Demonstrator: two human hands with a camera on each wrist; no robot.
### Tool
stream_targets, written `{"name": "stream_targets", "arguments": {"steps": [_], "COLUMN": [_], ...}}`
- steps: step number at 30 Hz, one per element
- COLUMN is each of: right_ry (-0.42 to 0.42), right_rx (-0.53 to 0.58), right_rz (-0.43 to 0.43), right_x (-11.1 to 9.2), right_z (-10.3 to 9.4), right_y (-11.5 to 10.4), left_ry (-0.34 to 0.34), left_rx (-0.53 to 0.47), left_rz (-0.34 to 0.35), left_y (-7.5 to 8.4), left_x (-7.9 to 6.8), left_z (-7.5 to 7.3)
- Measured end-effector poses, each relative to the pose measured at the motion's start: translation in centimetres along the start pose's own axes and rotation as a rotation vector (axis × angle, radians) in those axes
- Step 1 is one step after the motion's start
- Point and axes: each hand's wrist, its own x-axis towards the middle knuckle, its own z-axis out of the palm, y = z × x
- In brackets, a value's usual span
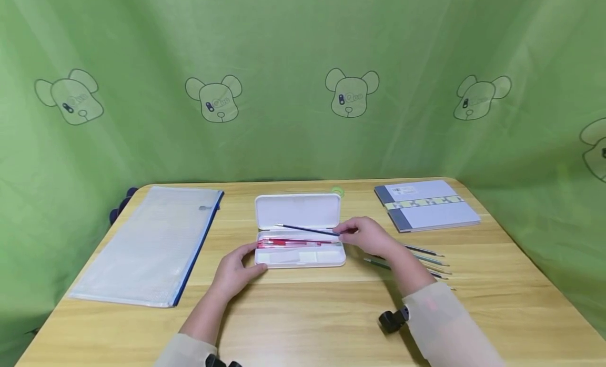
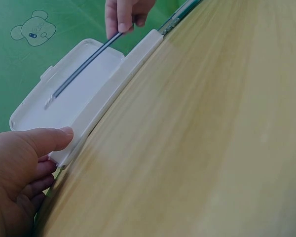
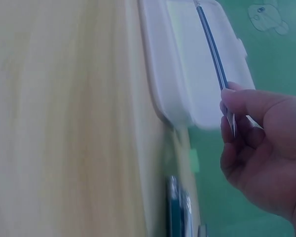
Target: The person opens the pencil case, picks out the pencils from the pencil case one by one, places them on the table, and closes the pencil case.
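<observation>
A white pencil case (image 1: 297,209) lies on the table with its lid raised. Inside its tray are red pens (image 1: 284,242). My left hand (image 1: 234,272) grips the case's left end, its thumb (image 2: 54,139) along the front wall and the other fingers curled round the end. Between thumb and fingers my right hand (image 1: 370,235) pinches a dark-striped pencil (image 1: 303,229) near its point, and the pencil hangs slantwise above the tray in front of the lid. Several more pencils (image 1: 421,250) lie right of the case, partly covered by my right forearm.
On the left lies a clear zip folder (image 1: 147,246) with a blue edge. A white and grey notebook (image 1: 433,209) with a patterned band is at the back right. Behind the case sits a small green ring (image 1: 337,191). A green curtain (image 1: 293,141) surrounds the table.
</observation>
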Motion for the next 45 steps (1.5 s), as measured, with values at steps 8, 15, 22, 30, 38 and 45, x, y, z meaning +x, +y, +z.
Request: {"name": "stream_targets", "arguments": {"steps": [8, 15, 22, 30, 38, 45], "right_ry": [0.033, 0.083, 0.115, 0.124, 0.108, 0.079], "right_rx": [0.008, -0.046, -0.081, -0.13, -0.109, -0.136], "right_rz": [-0.02, -0.018, 0.018, 0.068, 0.123, 0.172], "right_x": [-2.5, -5.3, -8.8, -12.6, -15.0, -15.9], "right_z": [-2.2, -4.0, -5.1, -5.9, -6.2, -6.0], "right_y": [1.9, 3.7, 5.8, 8.0, 9.4, 10.0], "left_ry": [-0.006, -0.009, -0.01, -0.017, -0.018, -0.021], "left_rx": [0.002, -0.002, 0.002, 0.004, 0.007, 0.009], "left_rz": [-0.013, -0.014, -0.016, -0.022, -0.028, -0.027], "left_y": [-0.1, -0.1, -0.1, -0.1, 0.1, 0.0], "left_x": [0.0, 0.0, 0.0, -0.1, -0.1, -0.1], "left_z": [0.1, 0.1, 0.1, 0.1, 0.0, 0.0]}}
